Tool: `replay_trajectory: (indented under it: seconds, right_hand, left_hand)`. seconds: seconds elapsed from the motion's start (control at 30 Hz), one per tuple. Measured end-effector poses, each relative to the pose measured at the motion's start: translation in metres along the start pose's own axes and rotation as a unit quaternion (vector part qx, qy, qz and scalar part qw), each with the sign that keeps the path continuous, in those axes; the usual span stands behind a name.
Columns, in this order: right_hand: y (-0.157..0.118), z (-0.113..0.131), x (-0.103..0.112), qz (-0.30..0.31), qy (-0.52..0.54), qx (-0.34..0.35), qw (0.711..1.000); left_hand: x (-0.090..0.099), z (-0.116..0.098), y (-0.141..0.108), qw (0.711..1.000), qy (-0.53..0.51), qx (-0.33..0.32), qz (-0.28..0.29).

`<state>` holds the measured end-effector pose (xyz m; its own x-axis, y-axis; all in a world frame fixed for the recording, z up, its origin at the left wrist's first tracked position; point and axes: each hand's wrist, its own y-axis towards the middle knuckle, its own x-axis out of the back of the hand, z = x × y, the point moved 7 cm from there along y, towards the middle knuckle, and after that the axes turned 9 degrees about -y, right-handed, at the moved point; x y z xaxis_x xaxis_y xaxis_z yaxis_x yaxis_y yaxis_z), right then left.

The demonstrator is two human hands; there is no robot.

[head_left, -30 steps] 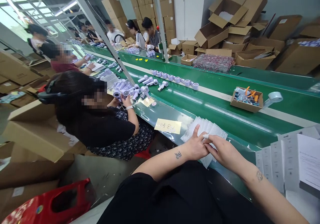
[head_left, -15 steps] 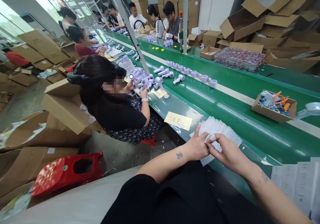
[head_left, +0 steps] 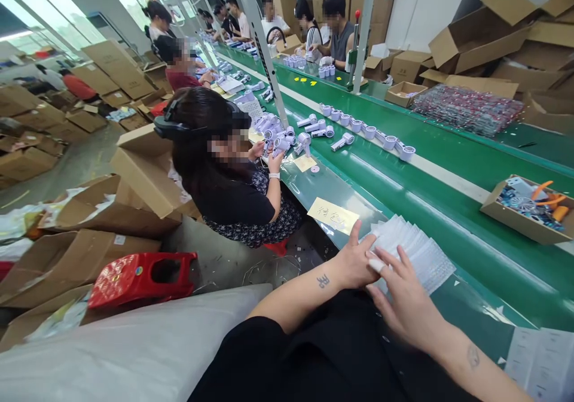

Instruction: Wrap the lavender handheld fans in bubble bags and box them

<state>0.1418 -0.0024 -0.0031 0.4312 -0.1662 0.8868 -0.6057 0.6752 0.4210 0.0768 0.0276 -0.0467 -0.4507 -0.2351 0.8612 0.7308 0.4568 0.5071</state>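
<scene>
My left hand is over the near edge of the bench, thumb raised, fingers stretched towards my right hand. My right hand has its fingers spread, and its fingertips meet the left hand. A small white finger cover shows where the two hands meet; which finger wears it is hard to tell. Just beyond both hands lies a fanned stack of translucent bubble-wrap bags, partly hidden by the fingers. Neither hand visibly grips a bag. A yellow paper note with handwriting is left of the stack.
On the green conveyor stands a row of lilac handheld fans. A cardboard tray of parts is at right, near printed white sheets. A co-worker sits at left holding a fan. A red stool is behind.
My right hand has opened from a pinch at the white finger cover and spread its fingers. The view has swung left. The co-worker's hands have shifted among the fans.
</scene>
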Motion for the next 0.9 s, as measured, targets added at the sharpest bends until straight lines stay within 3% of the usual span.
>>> replay_trajectory:
  seconds: [0.17,0.3,0.47,0.6,0.67,0.9]
  right_hand:
    - [0.011,0.033,-0.008,0.024,-0.088,0.048,0.995]
    - [0.022,0.042,-0.011,0.017,-0.166,0.036,0.985]
    - [0.004,0.025,-0.013,0.040,-0.034,0.050,0.997]
    - [-0.012,-0.020,0.003,-0.056,0.053,-0.096,0.992]
    - [-0.010,-0.029,0.005,-0.056,0.043,-0.124,0.990]
    - [0.006,-0.003,0.005,-0.021,-0.017,-0.039,0.999]
  left_hand:
    - [-0.016,0.004,-0.006,1.000,-0.001,0.019,0.020]
    - [-0.020,0.012,-0.001,0.997,0.008,0.053,0.047]
    - [-0.008,0.032,0.006,0.992,0.020,0.122,0.029]
    - [0.003,0.031,0.014,0.993,0.045,0.108,0.014]
    - [0.005,0.022,0.019,0.996,0.056,0.070,0.002]
    - [-0.001,0.009,0.026,0.999,0.041,0.027,-0.009]
